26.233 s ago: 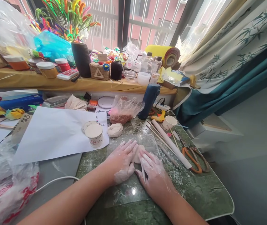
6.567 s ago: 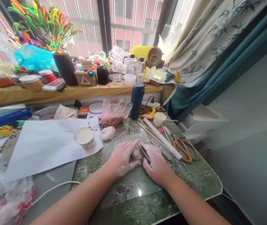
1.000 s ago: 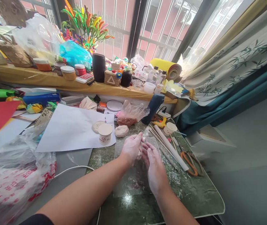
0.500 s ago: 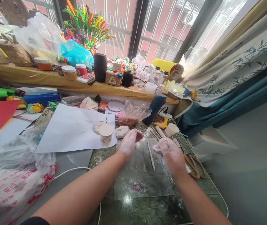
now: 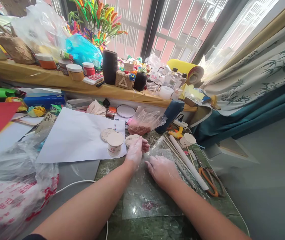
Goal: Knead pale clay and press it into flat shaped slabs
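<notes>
My left hand [image 5: 135,151], dusted with white powder, is held edge-on with its fingers loosely curved and parted, nothing seen in them. Just behind it, partly covered, sits a pale lump of dough or clay [image 5: 130,139]. My right hand [image 5: 164,169], also powdery, lies low over a clear plastic sheet [image 5: 134,200], back up, fingers reaching left and apart. The sheet is smudged with powder and a dark reddish patch. The pointed stick seen on it earlier is mostly hidden by my right hand.
Left are white paper [image 5: 74,136], a paper cup [image 5: 114,148] and a round marked disc [image 5: 108,134]. Behind lies a bag of reddish material [image 5: 139,126]. On the right are a white roller [image 5: 190,163], orange-handled scissors [image 5: 209,183], another cup [image 5: 188,140] and a yellow glue gun [image 5: 179,132].
My right hand has moved left and down over the sheet, its fingers uncurling, now covering the pointed stick. My left hand has shifted slightly right, in front of the lump. The view has tilted a little.
</notes>
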Tool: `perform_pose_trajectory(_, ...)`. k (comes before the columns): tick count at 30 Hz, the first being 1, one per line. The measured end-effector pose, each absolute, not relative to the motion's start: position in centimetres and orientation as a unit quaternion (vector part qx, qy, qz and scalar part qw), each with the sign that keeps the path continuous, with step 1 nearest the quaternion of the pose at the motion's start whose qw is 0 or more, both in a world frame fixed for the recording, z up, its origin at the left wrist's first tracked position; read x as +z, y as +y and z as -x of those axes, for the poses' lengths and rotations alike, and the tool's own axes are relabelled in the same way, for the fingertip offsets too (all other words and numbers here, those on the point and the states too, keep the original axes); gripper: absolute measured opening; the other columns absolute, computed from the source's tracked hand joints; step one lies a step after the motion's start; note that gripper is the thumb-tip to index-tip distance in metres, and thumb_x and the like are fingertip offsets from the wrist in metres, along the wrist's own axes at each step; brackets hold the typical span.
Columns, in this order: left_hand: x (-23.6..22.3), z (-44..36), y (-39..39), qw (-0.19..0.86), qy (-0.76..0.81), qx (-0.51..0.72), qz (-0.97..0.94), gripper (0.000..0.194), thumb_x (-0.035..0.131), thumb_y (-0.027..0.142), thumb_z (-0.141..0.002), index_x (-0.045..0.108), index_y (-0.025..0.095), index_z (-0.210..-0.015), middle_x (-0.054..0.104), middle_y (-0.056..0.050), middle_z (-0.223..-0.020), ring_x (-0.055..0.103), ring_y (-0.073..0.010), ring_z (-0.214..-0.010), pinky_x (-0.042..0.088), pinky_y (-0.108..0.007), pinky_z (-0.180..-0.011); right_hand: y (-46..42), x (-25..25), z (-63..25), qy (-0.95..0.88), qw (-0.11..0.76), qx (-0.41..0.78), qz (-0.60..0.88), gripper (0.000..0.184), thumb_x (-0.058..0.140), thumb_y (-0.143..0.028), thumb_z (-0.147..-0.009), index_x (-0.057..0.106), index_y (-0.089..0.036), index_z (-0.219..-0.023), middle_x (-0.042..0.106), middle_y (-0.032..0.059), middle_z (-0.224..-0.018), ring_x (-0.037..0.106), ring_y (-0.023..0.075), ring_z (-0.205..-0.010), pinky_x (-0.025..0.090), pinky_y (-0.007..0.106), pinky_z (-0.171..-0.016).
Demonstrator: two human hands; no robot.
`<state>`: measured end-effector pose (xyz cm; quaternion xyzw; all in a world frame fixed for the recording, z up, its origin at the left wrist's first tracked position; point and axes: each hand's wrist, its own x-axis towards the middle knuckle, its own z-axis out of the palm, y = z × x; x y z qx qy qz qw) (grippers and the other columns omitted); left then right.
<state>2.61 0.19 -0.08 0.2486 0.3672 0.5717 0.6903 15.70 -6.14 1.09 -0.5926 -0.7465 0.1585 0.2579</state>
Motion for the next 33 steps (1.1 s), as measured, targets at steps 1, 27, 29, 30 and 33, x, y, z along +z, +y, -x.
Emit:
perform_pose_trajectory(1, -0.1, -2.7, 0.2, 0.688, 0.37, 0.57, -0.253, 0.044, 0.072, 0.059, -0.076, 0.063, 0.016, -0.076, 0.066, -0.002, -0.065, 0.06, -0.012, -0.057, 0.048, -0.025, -0.063, -6.2, 1.7, -16.1, -0.74, 0.268, 0.158, 0.595, 0.021, 0.072, -0.041, -0.084, 0.063, -0.025, -0.072, 0.066, 0.0061, -0.075, 0.059, 0.0243, -0.077, 0.039, 0.034, -0.072)
perform_pose_trajectory(27, 0.0, -2.8, 0.1, 0.706, 0.35, 0.573, -0.227, 0.056, 0.047, 0.065, -0.095, 0.068, 0.016, -0.078, 0.077, -0.01, -0.081, 0.072, -0.0203, -0.083, 0.052, -0.036, -0.093, -4.0, 4.4, -12.2, -0.375, 0.502, 0.63, 0.459, 0.052, 0.073, -0.043, -0.077, 0.037, -0.023, -0.046, 0.026, -0.0107, -0.04, 0.017, 0.005, -0.036, 0.013, 0.022, -0.036)
perform_pose_trajectory(29, 0.0, -2.8, 0.2, 0.708, 0.35, 0.573, -0.22, 0.055, 0.047, 0.063, -0.096, 0.068, 0.016, -0.079, 0.077, -0.009, -0.082, 0.072, -0.02, -0.084, 0.052, -0.035, -0.093, -4.4, 4.2, -12.0, -0.393, 0.526, 0.615, 0.437, 0.053, 0.07, -0.044, -0.081, 0.036, -0.024, -0.046, 0.027, -0.0098, -0.042, 0.019, 0.0062, -0.039, 0.017, 0.023, -0.039)
perform_pose_trajectory(30, 0.0, -2.8, 0.3, 0.709, 0.35, 0.572, -0.218, 0.055, 0.046, 0.062, -0.096, 0.069, 0.016, -0.079, 0.077, -0.009, -0.083, 0.072, -0.0198, -0.084, 0.052, -0.035, -0.093, -4.8, 4.1, -12.0, -0.413, 0.536, 0.601, 0.426, 0.054, 0.066, -0.046, -0.084, 0.034, -0.024, -0.046, 0.026, -0.0092, -0.043, 0.02, 0.0069, -0.04, 0.019, 0.024, -0.041)
perform_pose_trajectory(33, 0.0, -2.7, 0.6, 0.72, 0.36, 0.556, -0.208, 0.057, 0.045, 0.063, -0.096, 0.069, 0.016, -0.076, 0.077, -0.009, -0.08, 0.072, -0.0196, -0.082, 0.053, -0.035, -0.092, -6.0, 3.3, -11.6, -0.545, 0.47, 0.543, 0.433, 0.058, 0.06, -0.047, -0.088, 0.03, -0.023, -0.045, 0.026, -0.0073, -0.044, 0.023, 0.0084, -0.043, 0.02, 0.027, -0.045)
